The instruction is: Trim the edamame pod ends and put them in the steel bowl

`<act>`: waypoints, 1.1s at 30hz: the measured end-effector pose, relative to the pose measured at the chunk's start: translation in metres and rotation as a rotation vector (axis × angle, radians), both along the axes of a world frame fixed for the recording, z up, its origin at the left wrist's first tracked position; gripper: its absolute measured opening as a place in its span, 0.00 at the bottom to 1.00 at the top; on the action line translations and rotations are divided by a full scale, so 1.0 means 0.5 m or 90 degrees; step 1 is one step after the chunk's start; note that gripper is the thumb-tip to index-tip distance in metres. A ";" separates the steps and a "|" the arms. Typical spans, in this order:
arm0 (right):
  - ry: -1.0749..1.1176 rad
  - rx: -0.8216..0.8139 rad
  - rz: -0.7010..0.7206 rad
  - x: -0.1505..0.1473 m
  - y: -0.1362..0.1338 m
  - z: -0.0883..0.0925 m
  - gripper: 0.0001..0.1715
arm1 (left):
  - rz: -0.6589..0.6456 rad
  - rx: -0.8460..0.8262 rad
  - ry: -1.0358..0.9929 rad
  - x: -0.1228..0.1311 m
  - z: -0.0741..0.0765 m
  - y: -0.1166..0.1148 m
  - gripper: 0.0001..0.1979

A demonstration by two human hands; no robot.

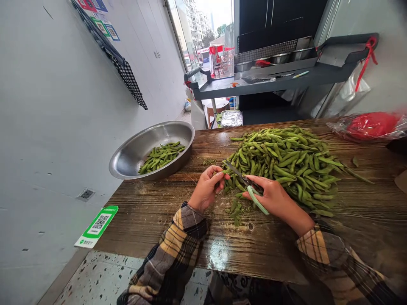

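Note:
My left hand (pixel 208 186) pinches a green edamame pod (pixel 225 172) between thumb and fingers, above the wooden table. In my right hand (pixel 270 197) is a pair of scissors (pixel 258 201) with pale green handles, the blades pointing left toward the pod. Whether the blades touch the pod, I cannot tell. A large heap of edamame pods (pixel 286 156) lies just behind and to the right of my hands. Small green trimmings (pixel 235 211) are scattered on the wood below them. To the left, a wide steel bowl (pixel 127 156) holds a smaller batch of pods (pixel 162 156).
The wooden table (pixel 143 224) meets a white wall on the left. A green QR-code card (pixel 99 225) sits at its left edge. A red item in clear plastic (pixel 372 126) lies at the far right. Beyond the table stands a grey cart (pixel 219 87) with metal containers.

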State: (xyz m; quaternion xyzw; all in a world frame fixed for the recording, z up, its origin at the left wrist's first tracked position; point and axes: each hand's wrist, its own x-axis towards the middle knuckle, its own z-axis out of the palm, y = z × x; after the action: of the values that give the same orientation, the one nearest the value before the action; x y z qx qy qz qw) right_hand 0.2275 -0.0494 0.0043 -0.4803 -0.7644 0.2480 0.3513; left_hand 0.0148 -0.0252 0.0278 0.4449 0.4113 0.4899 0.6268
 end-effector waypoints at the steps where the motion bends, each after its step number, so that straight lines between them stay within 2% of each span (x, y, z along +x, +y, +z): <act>1: -0.009 0.003 0.003 -0.001 -0.001 0.000 0.28 | -0.004 0.002 -0.017 0.000 -0.001 0.000 0.16; 6: -0.043 0.012 0.019 -0.004 -0.004 -0.002 0.30 | -0.017 0.006 -0.052 0.006 -0.005 -0.001 0.16; 16: -0.052 0.021 0.019 -0.007 -0.003 -0.006 0.29 | -0.078 0.000 -0.035 0.024 -0.007 -0.016 0.15; 23: -0.023 0.033 0.014 -0.005 -0.002 -0.003 0.25 | -0.045 -0.004 -0.049 0.013 -0.003 -0.007 0.13; 29: 0.021 0.029 -0.097 0.001 -0.001 0.010 0.29 | 0.019 -0.029 -0.078 -0.007 0.002 0.007 0.10; 31: 0.026 0.035 -0.101 0.001 -0.001 0.010 0.29 | 0.034 -0.022 -0.040 -0.013 -0.005 0.013 0.12; 33: 0.026 0.037 -0.090 0.000 0.000 0.008 0.29 | 0.052 0.012 0.070 -0.016 -0.015 0.020 0.11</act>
State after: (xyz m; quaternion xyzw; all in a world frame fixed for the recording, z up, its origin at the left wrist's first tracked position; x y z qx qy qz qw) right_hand 0.2277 -0.0496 0.0084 -0.5176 -0.7282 0.2097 0.3973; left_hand 0.0070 -0.0153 0.0202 0.4596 0.4588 0.4937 0.5784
